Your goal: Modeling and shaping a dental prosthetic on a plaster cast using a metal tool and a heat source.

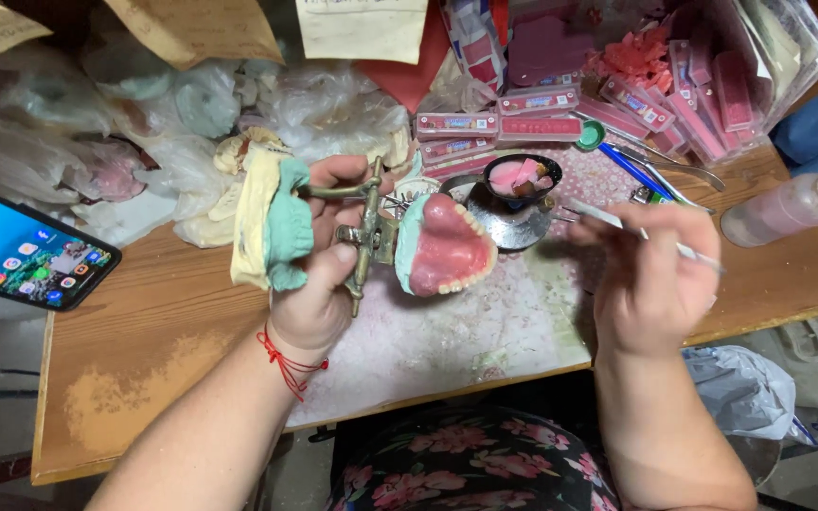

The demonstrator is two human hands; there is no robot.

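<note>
My left hand (pixel 319 274) grips a brass dental articulator (pixel 368 237) opened wide. One side carries a green and cream plaster model (pixel 272 222); the other holds a pink wax denture with teeth (pixel 442 246) on a green base. My right hand (pixel 650 274) holds a thin metal wax tool (pixel 617 223), its tip pointing left toward a small black dish of pink wax (pixel 521 177) on a metal stand. A red string is tied round my left wrist.
A smartphone (pixel 26 255) with a lit screen lies at the left of the wooden table (pixel 144 350). Pink boxes of teeth (pixel 542 118), plastic bags with plaster casts (pixel 144 142), metal instruments (pixel 674 170) and a plastic bottle (pixel 788 203) crowd the back and right.
</note>
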